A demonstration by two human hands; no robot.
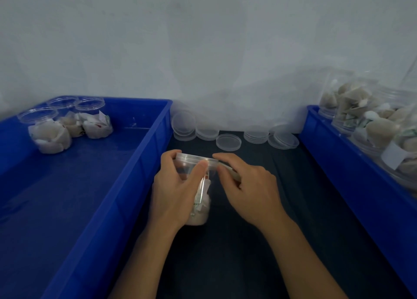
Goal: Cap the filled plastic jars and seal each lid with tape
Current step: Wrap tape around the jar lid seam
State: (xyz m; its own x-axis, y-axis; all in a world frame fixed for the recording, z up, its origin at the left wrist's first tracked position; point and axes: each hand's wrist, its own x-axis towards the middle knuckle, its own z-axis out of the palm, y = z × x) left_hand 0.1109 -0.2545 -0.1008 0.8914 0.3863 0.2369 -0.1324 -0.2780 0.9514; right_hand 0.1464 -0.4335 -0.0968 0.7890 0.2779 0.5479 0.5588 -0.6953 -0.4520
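Gripping capped jar (198, 199) — both hands (173, 195), lid (196, 158) taped

We look from head height, forward and down, close over the table (259, 242), wall (203, 39) filling the upper frame.

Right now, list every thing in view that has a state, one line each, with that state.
Held jar: filled, capped, upright on the dark mat.
Lid: on the held jar.
Left hand: grips the held jar.
Right hand: fingers at the lid's rim; tape not clearly visible.
Three jars in left bin: filled, uncapped.
Spare lids: loose, some stacked by the wall.
Jars in right bin: filled, lying tilted.
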